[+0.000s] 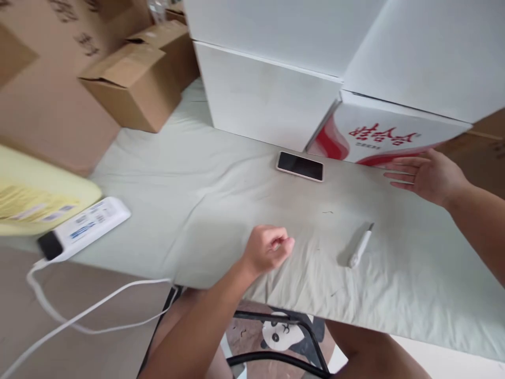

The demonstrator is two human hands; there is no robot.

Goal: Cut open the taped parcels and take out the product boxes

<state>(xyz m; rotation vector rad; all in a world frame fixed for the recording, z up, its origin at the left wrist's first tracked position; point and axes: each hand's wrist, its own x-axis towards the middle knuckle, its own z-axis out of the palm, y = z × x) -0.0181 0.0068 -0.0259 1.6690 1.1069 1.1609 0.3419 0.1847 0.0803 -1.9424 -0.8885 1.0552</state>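
My left hand (270,248) rests near the front edge of the cloth-covered table (221,210), its fingers curled closed with nothing visible in them. Over at the right, my right hand (430,176) is held with fingers stretched out, in front of a white box with red lettering (389,131); whether it touches the box I cannot tell. Between the hands lies a white pen-like tool with a thin dark tip (361,246). A smartphone (300,166) with a dark screen and a pale case lies flat near the white boxes.
White boxes (272,95) are stacked along the back. Brown cartons (134,79) stand at the back left. At the left edge are a yellow container (39,189) and a white power strip (92,223), whose cable (98,305) hangs down. A black metal frame (276,358) shows below.
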